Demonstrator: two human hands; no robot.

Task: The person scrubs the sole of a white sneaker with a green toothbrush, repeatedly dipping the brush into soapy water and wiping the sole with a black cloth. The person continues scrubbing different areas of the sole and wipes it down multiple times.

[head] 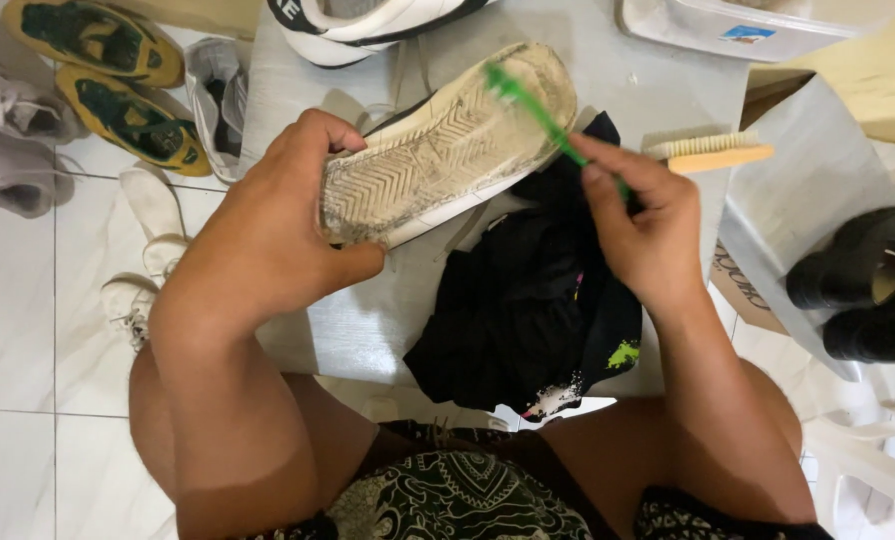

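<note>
We see two risks: the green toothbrush (540, 112) could skid off the dirty sole and flick grime onto the black cloth (528, 300), since only its tip bears on the toe end, and the white shoe (448, 150) could twist, being held at the heel alone. Our left hand (268, 240) has its grip closed round that heel, sole upward, above the grey surface (368, 330). Our right hand (643, 225) pinches the toothbrush handle, wrist bent inward.
</note>
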